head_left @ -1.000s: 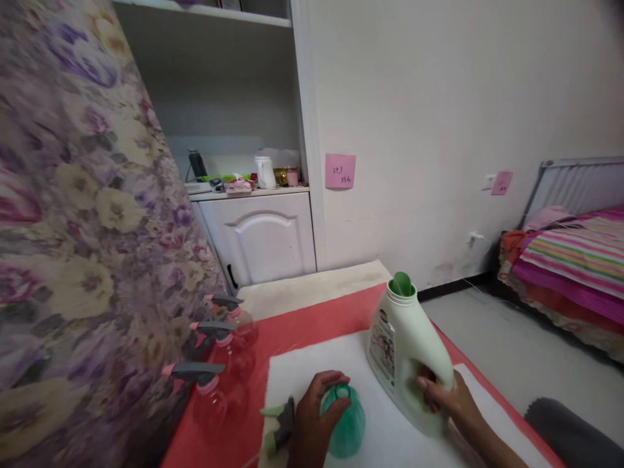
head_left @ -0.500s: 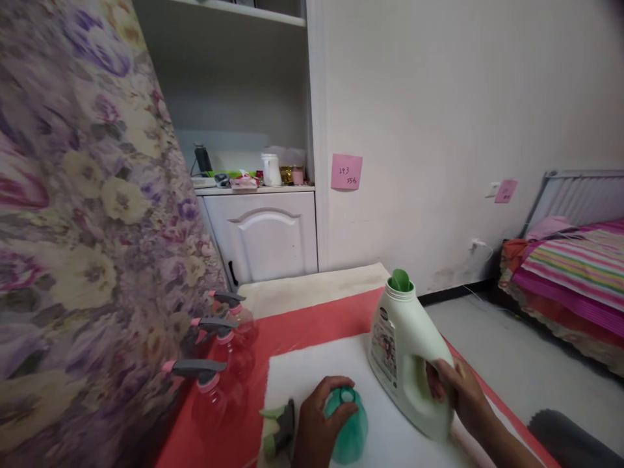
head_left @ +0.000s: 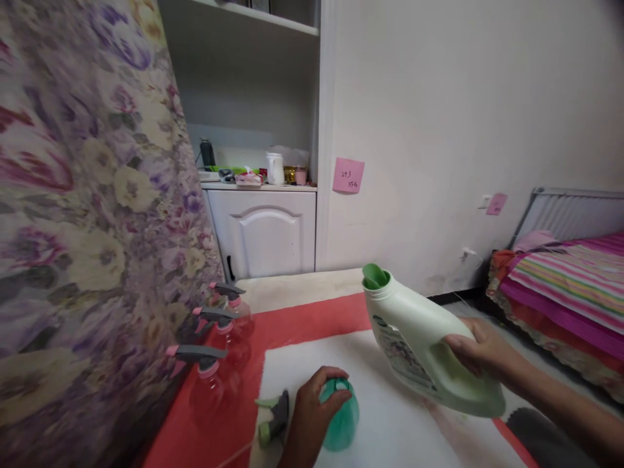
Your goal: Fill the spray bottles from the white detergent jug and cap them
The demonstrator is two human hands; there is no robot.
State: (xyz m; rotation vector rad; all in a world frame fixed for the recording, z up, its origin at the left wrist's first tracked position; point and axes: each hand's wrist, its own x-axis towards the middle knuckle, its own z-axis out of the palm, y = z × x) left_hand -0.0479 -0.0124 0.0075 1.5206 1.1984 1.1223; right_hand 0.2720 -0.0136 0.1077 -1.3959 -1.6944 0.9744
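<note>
A pale green detergent jug [head_left: 414,344] hangs tilted over the white sheet, its uncapped mouth with a green spout pointing up and to the left. My right hand [head_left: 475,351] is wrapped round its handle. Below and left of the jug, a teal spray bottle body [head_left: 342,419] stands on the sheet with its neck open at the top. The thumb and fingers of my left hand [head_left: 314,409] close round that bottle near its neck. A grey and green spray head [head_left: 275,419] lies on the sheet, just left of my left hand.
Several clear pink spray bottles [head_left: 214,387] with grey triggers stand along the left of the red cloth [head_left: 292,325]. A floral curtain [head_left: 112,260] hangs close on the left. Behind the table are a white cabinet [head_left: 273,227] and a wall; a bed [head_left: 565,286] stands at right.
My right hand has raised the jug and tipped it to the left, so its mouth has swung nearer the teal bottle. My left hand keeps its hold on the bottle.
</note>
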